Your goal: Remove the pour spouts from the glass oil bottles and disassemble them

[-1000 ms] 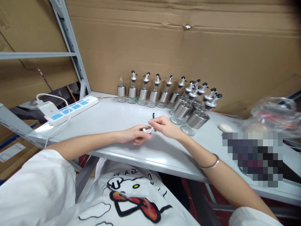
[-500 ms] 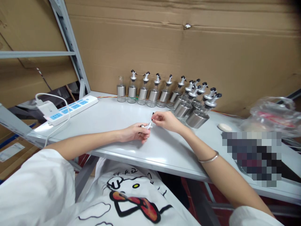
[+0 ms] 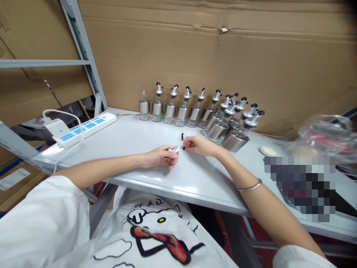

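My left hand (image 3: 160, 156) rests on the white table (image 3: 131, 141), fingers closed round a small silver-and-white pourer spout (image 3: 175, 149). My right hand (image 3: 199, 145) is just to its right, pinching a tiny black cap (image 3: 183, 148) close to the spout's tip. Another small black piece (image 3: 182, 136) stands on the table just behind the hands. Behind them stands a row of several glass-and-steel oil bottles (image 3: 195, 111) with pourer tops; the leftmost bottle (image 3: 144, 108) has no top.
A white power strip (image 3: 83, 128) with a plugged-in charger lies at the table's left end. A clear plastic bag (image 3: 323, 136) and a small white oval object (image 3: 267, 151) sit at the right. Cardboard sheets form the back wall. A grey shelf upright stands at left.
My right hand drew away from the left a little, then came down close to the spout with the black cap. A small black piece now stands on the table behind the hands.
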Action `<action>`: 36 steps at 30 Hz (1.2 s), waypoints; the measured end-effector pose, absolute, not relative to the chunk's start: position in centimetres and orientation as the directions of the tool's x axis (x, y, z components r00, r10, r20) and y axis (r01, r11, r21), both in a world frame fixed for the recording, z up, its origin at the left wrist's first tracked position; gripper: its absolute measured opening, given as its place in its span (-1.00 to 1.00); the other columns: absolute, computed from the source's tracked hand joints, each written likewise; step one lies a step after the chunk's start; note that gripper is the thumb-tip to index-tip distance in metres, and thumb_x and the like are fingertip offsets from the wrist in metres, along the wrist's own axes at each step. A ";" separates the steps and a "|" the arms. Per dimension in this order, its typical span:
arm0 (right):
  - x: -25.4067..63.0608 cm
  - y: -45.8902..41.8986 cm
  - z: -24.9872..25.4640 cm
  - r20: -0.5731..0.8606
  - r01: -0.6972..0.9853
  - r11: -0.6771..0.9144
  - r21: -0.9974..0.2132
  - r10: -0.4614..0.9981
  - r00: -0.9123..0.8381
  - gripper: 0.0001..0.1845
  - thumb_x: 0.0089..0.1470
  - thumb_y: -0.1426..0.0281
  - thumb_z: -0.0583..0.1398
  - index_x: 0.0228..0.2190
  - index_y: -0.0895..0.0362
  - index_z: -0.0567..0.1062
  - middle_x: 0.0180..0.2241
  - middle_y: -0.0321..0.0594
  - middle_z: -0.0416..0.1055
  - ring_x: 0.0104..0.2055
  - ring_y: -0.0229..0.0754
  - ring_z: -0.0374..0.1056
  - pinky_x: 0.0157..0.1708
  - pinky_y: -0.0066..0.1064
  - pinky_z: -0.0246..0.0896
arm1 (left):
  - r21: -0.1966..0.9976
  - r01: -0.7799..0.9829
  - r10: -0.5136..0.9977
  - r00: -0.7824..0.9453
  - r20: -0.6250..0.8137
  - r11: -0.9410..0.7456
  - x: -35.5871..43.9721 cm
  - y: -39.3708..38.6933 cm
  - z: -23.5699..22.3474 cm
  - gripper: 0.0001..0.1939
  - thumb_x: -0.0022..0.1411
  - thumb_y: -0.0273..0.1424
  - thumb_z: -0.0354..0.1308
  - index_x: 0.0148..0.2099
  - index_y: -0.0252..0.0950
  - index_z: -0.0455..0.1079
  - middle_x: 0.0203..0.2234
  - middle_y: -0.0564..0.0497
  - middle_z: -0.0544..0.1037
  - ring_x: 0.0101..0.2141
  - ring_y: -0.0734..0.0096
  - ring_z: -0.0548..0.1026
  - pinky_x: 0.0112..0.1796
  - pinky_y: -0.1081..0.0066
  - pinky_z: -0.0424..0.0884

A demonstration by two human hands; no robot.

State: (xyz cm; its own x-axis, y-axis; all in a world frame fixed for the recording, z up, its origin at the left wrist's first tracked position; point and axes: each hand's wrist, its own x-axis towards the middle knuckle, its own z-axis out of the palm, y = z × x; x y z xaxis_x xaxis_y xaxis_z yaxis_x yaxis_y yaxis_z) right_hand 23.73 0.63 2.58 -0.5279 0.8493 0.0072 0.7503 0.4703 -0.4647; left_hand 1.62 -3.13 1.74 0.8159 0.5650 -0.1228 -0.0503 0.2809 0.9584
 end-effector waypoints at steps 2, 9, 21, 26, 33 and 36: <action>23.8 0.5 3.0 0.022 0.745 0.485 -0.458 0.844 -0.536 -0.91 -0.09 0.47 0.17 -0.41 0.17 0.42 -0.58 -0.35 0.33 -0.54 -0.31 0.21 -0.46 -0.49 0.07 | 0.960 -0.057 0.562 0.820 -0.112 0.274 1.6 -3.1 1.7 -0.69 0.01 -0.32 0.26 -0.41 -0.31 0.14 -0.63 0.18 0.30 -0.60 0.57 0.36 -0.46 0.47 0.22; 21.2 -2.8 4.2 0.370 0.597 0.687 -0.414 0.727 -0.578 -0.63 0.16 0.12 0.04 -0.49 0.15 0.32 -0.60 -0.34 0.23 -0.56 -0.33 0.10 -0.49 -0.48 -0.04 | 0.967 -0.095 0.482 0.876 -0.032 0.236 1.3 -2.7 1.0 -0.53 0.03 -0.09 0.30 -0.29 -0.25 0.11 -0.71 0.31 0.07 -0.69 0.68 -0.02 -0.55 0.51 0.06; 19.6 -3.4 3.1 0.374 0.552 0.619 -0.559 0.782 -0.499 -0.55 0.23 0.06 -0.07 -0.54 0.11 0.20 -0.65 -0.40 0.09 -0.59 -0.33 0.02 -0.51 -0.46 -0.08 | 0.849 0.016 0.642 0.662 0.387 -0.528 0.1 -0.2 0.7 -0.44 0.13 0.17 -0.01 -0.15 -0.20 0.04 -0.45 0.12 0.29 -0.51 0.51 0.27 -0.41 0.44 0.23; 19.3 -3.3 3.0 0.143 0.281 0.343 -0.897 0.823 -0.549 -0.44 0.08 -0.14 0.01 -0.51 0.11 0.20 -0.61 -0.43 0.05 -0.59 -0.36 0.05 -0.54 -0.44 0.04 | 0.506 0.257 0.525 0.683 0.508 -0.824 -1.1 1.1 1.6 -0.72 0.26 -0.12 -0.03 -0.21 -0.25 0.18 -0.39 0.00 0.32 -0.40 0.36 0.28 -0.24 0.33 0.23; 18.5 -3.7 2.3 0.069 0.120 0.183 -0.976 0.779 -0.623 -0.47 -0.04 -0.08 0.20 -0.45 0.17 0.33 -0.60 -0.43 0.12 -0.61 -0.39 0.08 -0.57 -0.47 0.02 | 0.405 0.410 0.560 0.731 0.390 -0.817 -0.6 0.9 2.5 -0.85 0.06 -0.34 0.08 -0.48 -0.21 0.17 -0.55 0.08 0.19 -0.54 0.39 0.10 -0.23 0.32 0.23; 17.9 -4.2 2.3 0.163 0.115 0.272 -0.955 0.811 -0.562 -0.50 0.00 -0.06 0.17 -0.46 0.16 0.33 -0.60 -0.41 0.16 -0.59 -0.38 0.10 -0.54 -0.47 0.02 | 0.382 0.411 0.551 0.720 0.421 -0.828 -0.8 1.0 3.2 -0.83 0.04 -0.37 0.09 -0.52 -0.20 0.15 -0.58 0.11 0.15 -0.54 0.39 0.09 -0.17 0.29 0.22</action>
